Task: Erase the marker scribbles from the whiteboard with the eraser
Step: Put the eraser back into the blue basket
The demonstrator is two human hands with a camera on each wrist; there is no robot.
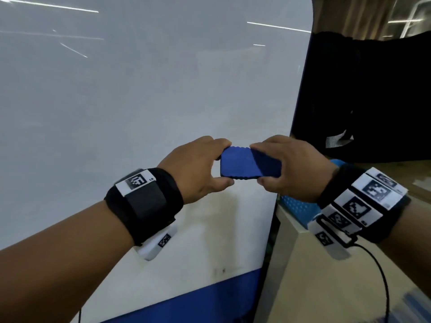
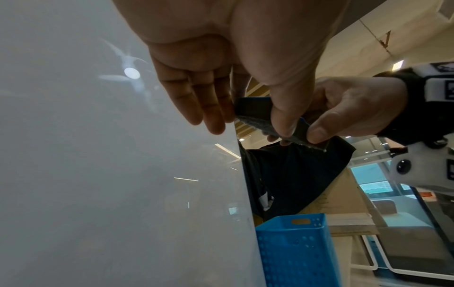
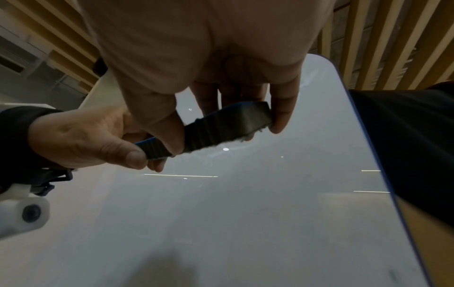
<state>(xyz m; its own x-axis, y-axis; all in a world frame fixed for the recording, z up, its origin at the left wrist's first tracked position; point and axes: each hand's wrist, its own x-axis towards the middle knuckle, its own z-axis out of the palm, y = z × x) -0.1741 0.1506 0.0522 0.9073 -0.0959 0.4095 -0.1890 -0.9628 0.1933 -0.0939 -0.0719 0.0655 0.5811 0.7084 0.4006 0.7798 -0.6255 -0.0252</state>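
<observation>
A blue rectangular eraser (image 1: pixel 250 163) with wavy edges hangs in front of the whiteboard (image 1: pixel 116 101), near its right edge. My left hand (image 1: pixel 198 169) pinches the eraser's left end between thumb and fingers. My right hand (image 1: pixel 289 169) pinches its right end the same way. In the left wrist view the eraser (image 2: pixel 258 114) shows its dark felt side, with my left thumb across it. The right wrist view shows the eraser (image 3: pixel 221 128) held at both ends over the board (image 3: pixel 245 213). No marker scribbles show on the visible board surface.
A blue perforated basket (image 2: pixel 294 246) stands right of the board on a light wooden table (image 1: pixel 314 287). Black cloth (image 1: pixel 363 96) hangs behind the board's right edge. A blue band (image 1: pixel 198 301) runs along the board's bottom. A cable (image 1: pixel 382 276) trails from my right wrist.
</observation>
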